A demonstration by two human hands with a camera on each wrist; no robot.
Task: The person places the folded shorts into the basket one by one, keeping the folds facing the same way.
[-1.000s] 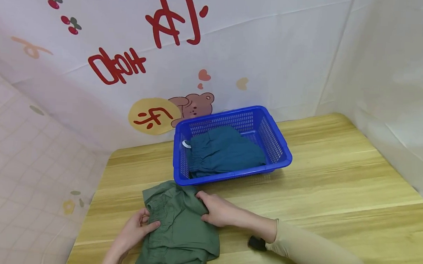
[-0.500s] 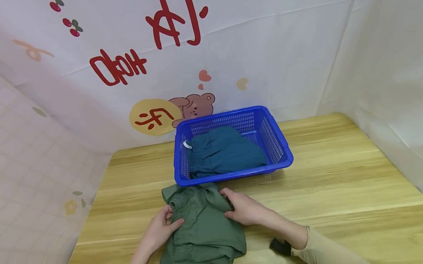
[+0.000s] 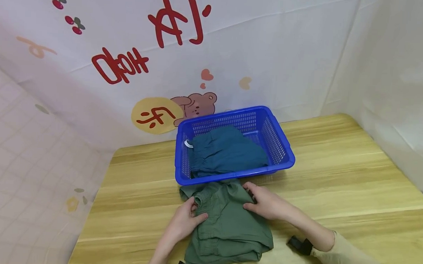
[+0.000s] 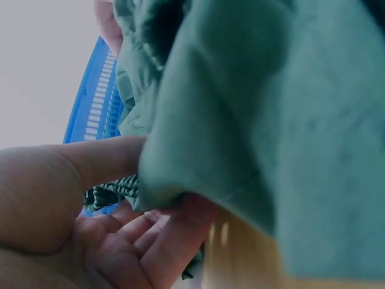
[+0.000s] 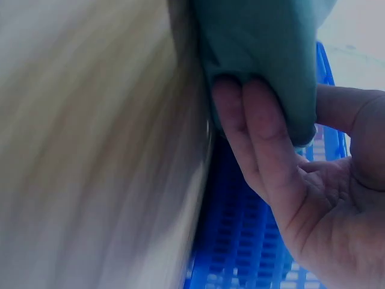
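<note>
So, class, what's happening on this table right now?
A person grips a folded green garment with both hands on the wooden table. The left hand pinches its left edge and the right hand pinches its top right corner, just in front of a blue basket that holds a folded teal garment.

Red mirrored characters on the backdrop sheet (image 3: pixel 235 51) cannot be read.

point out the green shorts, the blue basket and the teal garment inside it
green shorts (image 3: pixel 229 226), head view, middle of the folded fabric
blue basket (image 3: pixel 231 176), head view, near rim
teal garment (image 3: pixel 228 152), head view, middle of the fabric in the basket
</note>
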